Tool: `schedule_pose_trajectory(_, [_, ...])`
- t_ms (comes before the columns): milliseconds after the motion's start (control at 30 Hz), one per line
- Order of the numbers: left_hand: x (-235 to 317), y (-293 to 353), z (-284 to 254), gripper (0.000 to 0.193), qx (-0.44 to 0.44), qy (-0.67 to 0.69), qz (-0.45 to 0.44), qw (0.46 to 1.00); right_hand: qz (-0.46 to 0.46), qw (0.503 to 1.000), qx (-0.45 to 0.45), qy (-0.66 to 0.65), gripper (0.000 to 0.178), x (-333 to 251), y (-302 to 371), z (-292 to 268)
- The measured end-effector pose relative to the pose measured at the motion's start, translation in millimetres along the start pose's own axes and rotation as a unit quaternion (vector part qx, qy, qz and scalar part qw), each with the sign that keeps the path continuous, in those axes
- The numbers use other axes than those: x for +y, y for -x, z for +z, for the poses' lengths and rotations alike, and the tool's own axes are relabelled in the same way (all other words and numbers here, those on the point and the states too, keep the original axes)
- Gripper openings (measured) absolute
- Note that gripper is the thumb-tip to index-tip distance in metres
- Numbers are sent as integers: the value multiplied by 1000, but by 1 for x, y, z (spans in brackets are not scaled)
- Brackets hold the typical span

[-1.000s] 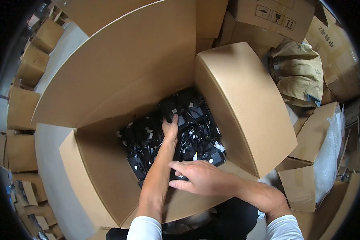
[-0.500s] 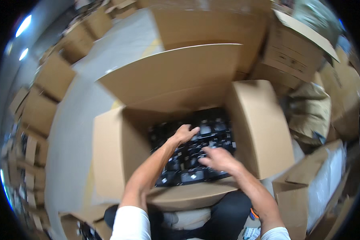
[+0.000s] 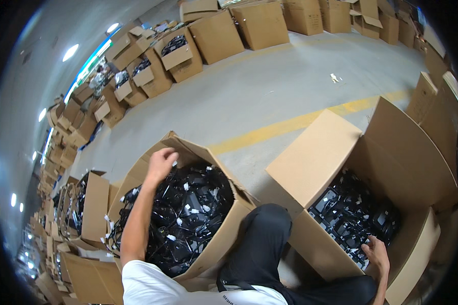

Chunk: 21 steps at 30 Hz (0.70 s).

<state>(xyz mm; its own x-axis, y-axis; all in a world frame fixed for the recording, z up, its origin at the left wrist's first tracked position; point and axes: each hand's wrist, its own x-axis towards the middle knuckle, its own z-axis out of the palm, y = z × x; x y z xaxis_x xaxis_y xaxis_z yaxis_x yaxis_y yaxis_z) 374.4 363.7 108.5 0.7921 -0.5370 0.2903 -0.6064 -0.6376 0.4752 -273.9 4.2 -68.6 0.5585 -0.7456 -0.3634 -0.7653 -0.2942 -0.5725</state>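
Note:
My left hand (image 3: pixel 163 160) is over the far side of a carton (image 3: pixel 224 221) heaped with black cabled parts (image 3: pixel 185 218). Its fingers bend downward beside a small white connector, and their tips are partly hidden, so whether they grip anything does not show. My right hand (image 3: pixel 377 254) rests low in a second carton (image 3: pixel 323 241), at its near right side. There the fingers are loosely bent and apart, next to black box-shaped parts (image 3: pixel 351 218) packed in a layer. No part is visible in that hand.
An upright flap (image 3: pixel 409 137) rises at the back of the right carton. Another carton with cables (image 3: pixel 94 208) stands left of me. Cartons (image 3: pixel 219 38) line the far side of the grey floor (image 3: pixel 249 101), which has a yellow stripe (image 3: pixel 290 124). My knee (image 3: pixel 267 221) is between the two cartons.
The view has swung left, bringing the carton of cabled parts into sight. My left hand has left the box-shaped parts for that carton; my right hand stays at the first one, nearer its side.

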Motion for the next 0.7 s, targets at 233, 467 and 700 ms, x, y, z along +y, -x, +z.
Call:
schedule_pose_trajectory(233, [-150,6,50,66,-117,-191,-125,967,24,999,-16,29,49,-34,3,-12])
schedule_pose_trajectory(467, [-189,-21,86,46,-154,-299,-250,908,47,989,-70,124,49,-65,13,-14])
schedule_pose_trajectory(700, [-145,-14,-1,40,5,102,-175,979,87,992,-76,50,47,-54,17,-9])
